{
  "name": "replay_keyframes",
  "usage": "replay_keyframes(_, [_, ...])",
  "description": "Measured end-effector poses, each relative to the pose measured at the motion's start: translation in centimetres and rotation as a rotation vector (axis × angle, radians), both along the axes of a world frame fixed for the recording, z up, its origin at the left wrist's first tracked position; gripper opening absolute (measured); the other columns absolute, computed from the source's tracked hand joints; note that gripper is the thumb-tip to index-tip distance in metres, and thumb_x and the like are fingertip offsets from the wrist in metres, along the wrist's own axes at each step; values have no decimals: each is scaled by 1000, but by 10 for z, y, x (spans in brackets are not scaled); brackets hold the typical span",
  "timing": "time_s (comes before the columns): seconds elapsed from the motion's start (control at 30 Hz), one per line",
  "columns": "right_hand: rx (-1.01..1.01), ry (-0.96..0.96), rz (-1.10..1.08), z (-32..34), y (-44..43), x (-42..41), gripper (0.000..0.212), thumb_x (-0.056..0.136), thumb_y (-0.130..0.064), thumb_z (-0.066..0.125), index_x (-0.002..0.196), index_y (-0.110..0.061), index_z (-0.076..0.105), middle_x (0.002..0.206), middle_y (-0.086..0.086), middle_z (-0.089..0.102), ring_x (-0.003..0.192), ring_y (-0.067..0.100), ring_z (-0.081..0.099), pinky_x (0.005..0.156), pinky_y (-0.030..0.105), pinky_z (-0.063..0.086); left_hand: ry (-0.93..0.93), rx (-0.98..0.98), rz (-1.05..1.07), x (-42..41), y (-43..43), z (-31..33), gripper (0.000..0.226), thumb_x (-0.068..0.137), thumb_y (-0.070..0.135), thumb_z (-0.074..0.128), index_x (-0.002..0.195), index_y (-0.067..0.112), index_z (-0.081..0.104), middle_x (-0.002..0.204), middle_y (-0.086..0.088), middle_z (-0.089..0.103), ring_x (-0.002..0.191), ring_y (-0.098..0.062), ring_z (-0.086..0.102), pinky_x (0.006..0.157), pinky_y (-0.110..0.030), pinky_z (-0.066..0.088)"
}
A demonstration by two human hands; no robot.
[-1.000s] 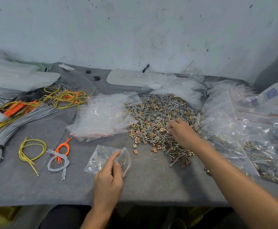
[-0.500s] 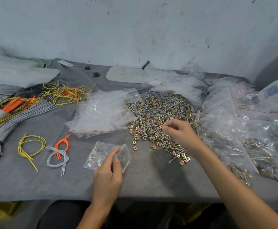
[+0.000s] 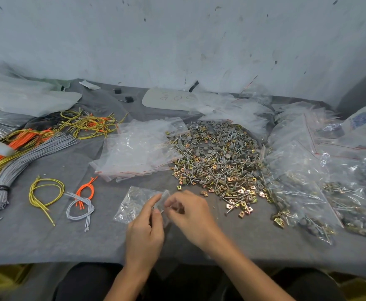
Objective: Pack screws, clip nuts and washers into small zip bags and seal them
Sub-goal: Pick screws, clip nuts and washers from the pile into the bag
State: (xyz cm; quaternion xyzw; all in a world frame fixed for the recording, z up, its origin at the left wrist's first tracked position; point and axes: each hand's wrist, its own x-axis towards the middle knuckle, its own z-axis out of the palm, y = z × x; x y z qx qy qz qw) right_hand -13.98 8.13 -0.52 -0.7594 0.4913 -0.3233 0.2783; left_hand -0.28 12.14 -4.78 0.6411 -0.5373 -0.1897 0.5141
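grey table (image 3: 47,242), perhaps felt-covered, hardware pile (image 3: 219,161), bags (image 3: 138,153), wires (image 3: 25,157)

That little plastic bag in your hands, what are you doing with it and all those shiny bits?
A person is packing hardware. The left hand holds a small zip bag by its mouth, and the right hand is at the opening, fingers bunched; blur hides what they carry. Behind lies the loose pile of screws, clip nuts and washers, with empty bags to its left and filled bags to its right.

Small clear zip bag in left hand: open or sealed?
Open: left hand pinches small clear zip bag, mouth gaping; right hand at it.
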Motion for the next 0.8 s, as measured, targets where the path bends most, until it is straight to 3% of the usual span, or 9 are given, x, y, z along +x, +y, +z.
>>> replay_keyframes(0.1, [-125, 122, -18, -5, -6, -3, 17, 97, -29, 66, 112, -28, 73, 96, -7, 55, 90, 8, 56, 81, 27, 47, 25, 4, -11, 0, -1, -1, 35, 100, 20, 49, 129, 32, 64, 83, 1, 72, 74, -13, 64, 71, -34, 50])
replay_keyframes(0.23, [-164, 40, -89, 5, -30, -33, 18, 94, -25, 69, 111, -30, 70, 92, -19, 51, 77, -7, 54, 74, 16, 45, 37, -5, -1, 0, -1, -3, 37, 96, 28, 46, 127, 32, 65, 83, -1, 72, 75, -17, 64, 72, -35, 50])
replay_keyframes(0.33, [-71, 259, -202, 14, -70, -73, 15, 97, -23, 63, 108, -30, 69, 98, -13, 59, 83, 1, 56, 81, 32, 50, 22, -6, 3, 0, -1, -5, 34, 100, 18, 52, 127, 34, 65, 78, 3, 69, 70, -13, 62, 68, -35, 49])
replay_keyframes(0.43, [18, 459, -262, 19, -105, -105, 20, 99, -18, 58, 109, -30, 71, 112, -6, 62, 94, 14, 60, 79, 31, 47, 20, -1, -5, 1, -1, -6, 37, 100, 15, 53, 127, 37, 63, 77, 6, 65, 69, -12, 61, 66, -35, 49])
replay_keyframes(0.53, [106, 613, -208, 22, -126, -117, 27, 99, -12, 55, 115, -28, 72, 121, 1, 63, 88, 17, 63, 78, 33, 52, 29, 3, -17, 1, -1, -6, 37, 97, 29, 48, 128, 48, 53, 78, 8, 65, 69, -11, 61, 65, -33, 48])
replay_keyframes(0.6, [118, 698, -144, 22, -134, -117, 26, 100, -13, 56, 118, -25, 71, 126, 4, 64, 104, 22, 63, 93, 40, 52, 39, 11, -30, 2, -1, -6, 39, 94, 35, 44, 127, 53, 51, 74, 11, 65, 65, -10, 60, 61, -32, 48])
replay_keyframes(0.67, [117, 728, -100, 23, -135, -116, 22, 100, -16, 58, 116, -23, 71, 123, 3, 64, 114, 22, 59, 101, 42, 49, 36, 14, -41, 2, -2, -7, 39, 94, 36, 43, 127, 54, 51, 75, 15, 65, 63, -9, 60, 57, -29, 48])
replay_keyframes(0.8, [102, 735, -48, 21, -131, -115, 5, 97, -21, 64, 97, -19, 69, 103, -5, 66, 97, 16, 62, 90, 37, 53, 21, 8, -28, 2, -2, -8, 39, 94, 37, 43, 127, 55, 50, 76, 11, 67, 68, -7, 62, 62, -27, 47])
